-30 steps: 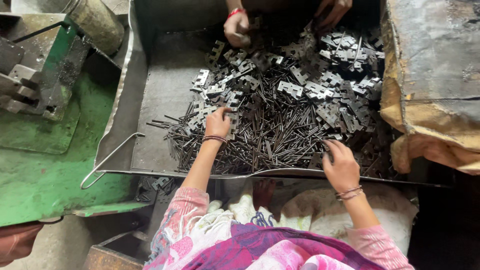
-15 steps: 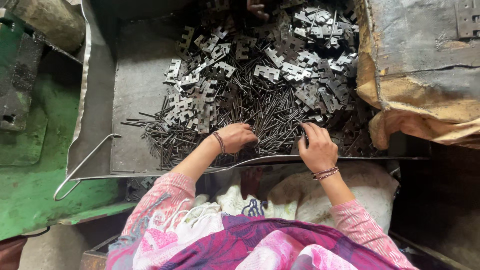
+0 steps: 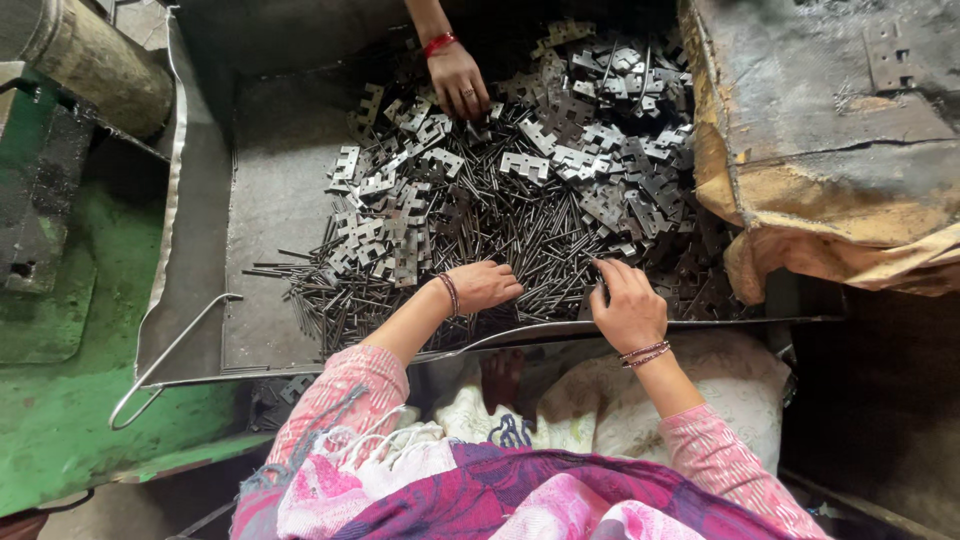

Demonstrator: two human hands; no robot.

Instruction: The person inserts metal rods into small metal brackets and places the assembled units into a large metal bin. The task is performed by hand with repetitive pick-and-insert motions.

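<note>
The left hand (image 3: 483, 285) rests on the heap of thin metal pins (image 3: 520, 250) near the tray's near edge, fingers curled together over the pins; whether any pin is pinched cannot be told. The right hand (image 3: 628, 305) lies just beside it on the same heap, fingers spread and bent, tips touching the pins; no pin is visibly clamped.

Compared with half a second ago, both hands remain at the near edge of the tray (image 3: 270, 210), close together. A second earlier they were well apart, the left hand deeper in the heap. Another person's hand (image 3: 460, 80), with a red band at the wrist, now shows at the far edge, touching the flat notched plates (image 3: 560, 150); half a second ago it was almost out of view.

The pins fill the near middle of the tray; the notched plates cover the far and right parts and overlap the pins. The tray's left part is bare metal up to its raised left wall, giving open room there. A wire handle (image 3: 170, 360) projects from the near left corner. On the right, a worn slab wrapped in torn brown covering (image 3: 800, 190) overhangs the tray's right edge. A green machine body (image 3: 70, 330) stands left of the tray.
</note>
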